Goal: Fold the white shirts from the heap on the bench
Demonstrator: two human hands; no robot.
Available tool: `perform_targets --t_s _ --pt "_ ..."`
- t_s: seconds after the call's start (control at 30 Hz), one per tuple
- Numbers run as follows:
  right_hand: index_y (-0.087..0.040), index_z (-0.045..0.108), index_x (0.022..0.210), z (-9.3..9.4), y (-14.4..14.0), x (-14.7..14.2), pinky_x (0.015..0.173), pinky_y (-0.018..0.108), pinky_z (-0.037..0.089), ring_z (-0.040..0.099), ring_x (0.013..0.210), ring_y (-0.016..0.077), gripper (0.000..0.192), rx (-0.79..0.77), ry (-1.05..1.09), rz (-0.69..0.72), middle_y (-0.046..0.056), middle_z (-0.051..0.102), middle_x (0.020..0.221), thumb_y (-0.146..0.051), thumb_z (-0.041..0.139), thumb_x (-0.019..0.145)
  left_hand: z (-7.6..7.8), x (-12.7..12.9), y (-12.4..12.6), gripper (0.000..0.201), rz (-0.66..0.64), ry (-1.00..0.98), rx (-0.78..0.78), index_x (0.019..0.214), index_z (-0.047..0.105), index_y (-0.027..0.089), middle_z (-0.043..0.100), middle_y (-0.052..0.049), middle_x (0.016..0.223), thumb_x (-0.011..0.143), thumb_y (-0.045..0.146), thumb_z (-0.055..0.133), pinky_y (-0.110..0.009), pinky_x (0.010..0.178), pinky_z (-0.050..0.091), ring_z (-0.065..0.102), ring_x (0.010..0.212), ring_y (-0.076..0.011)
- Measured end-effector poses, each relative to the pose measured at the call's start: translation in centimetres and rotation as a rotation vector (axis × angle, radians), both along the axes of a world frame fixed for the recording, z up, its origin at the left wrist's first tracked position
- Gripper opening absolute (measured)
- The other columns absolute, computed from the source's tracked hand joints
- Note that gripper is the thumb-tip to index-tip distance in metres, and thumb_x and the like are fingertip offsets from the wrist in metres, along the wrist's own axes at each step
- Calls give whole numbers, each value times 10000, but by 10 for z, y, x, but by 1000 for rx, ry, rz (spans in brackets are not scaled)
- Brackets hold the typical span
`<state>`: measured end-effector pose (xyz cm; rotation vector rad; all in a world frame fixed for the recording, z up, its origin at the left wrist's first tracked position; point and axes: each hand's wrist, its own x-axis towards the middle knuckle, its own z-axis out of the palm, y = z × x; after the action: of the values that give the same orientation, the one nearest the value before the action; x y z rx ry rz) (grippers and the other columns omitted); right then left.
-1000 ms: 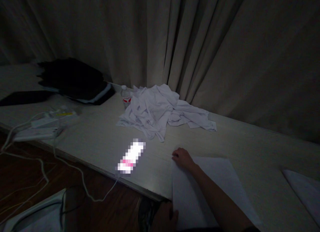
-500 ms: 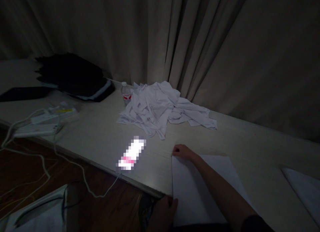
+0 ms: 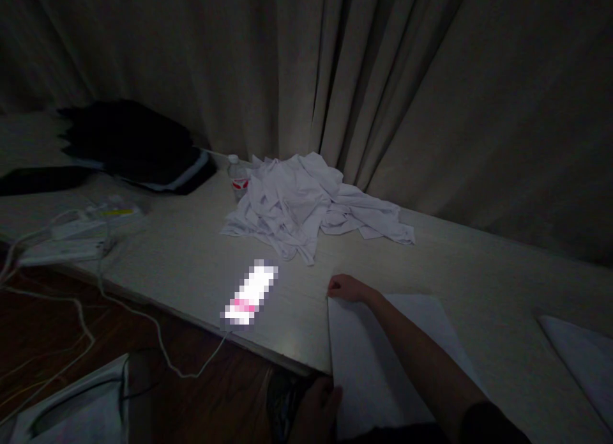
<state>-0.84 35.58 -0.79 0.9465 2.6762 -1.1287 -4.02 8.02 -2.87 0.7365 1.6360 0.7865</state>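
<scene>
A flat white cloth [image 3: 357,361] with straight edges lies on the table in front of me, close to its front edge. My right hand [image 3: 345,287] reaches across it and pinches its far left corner, with the fingers closed. Lower down, my left hand [image 3: 318,402] is at the near left corner, beside the table's edge. Its thumb and fingers are pressed together there on the cloth, though the dim light hides part of the grip. Part of the cloth is hidden under my right forearm.
A crumpled heap of white cloth [image 3: 297,204] lies farther back, next to a plastic bottle [image 3: 238,176]. A lit phone [image 3: 251,294] on a cable is to the left. Beyond are power strips [image 3: 96,222] and dark folded cloth [image 3: 129,144]. Another white piece [image 3: 579,354] lies at right.
Both hands keep their places at the left edge of the cloth, with the left hand slightly lower. The whole view has shifted a little.
</scene>
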Motion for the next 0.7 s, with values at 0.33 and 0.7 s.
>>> perform_targets --t_s 0.33,0.7 --pt "-165 736 828 -9 6 -1 686 240 441 626 744 152 164 -86 29 32 17 730 803 -233 621 734 -15 5 -9 182 -53 -78 23 954 529 197 675 -38 957 830 288 429 -248 773 482 636 882 -149" --pt "-174 755 819 -10 3 -4 674 247 451 644 734 166 170 -67 -6 -9 32 741 799 -210 633 706 -15 7 -24 299 -162 167 -114 986 651 210 669 -74 1101 805 363 469 -368 952 438 591 1063 -225"
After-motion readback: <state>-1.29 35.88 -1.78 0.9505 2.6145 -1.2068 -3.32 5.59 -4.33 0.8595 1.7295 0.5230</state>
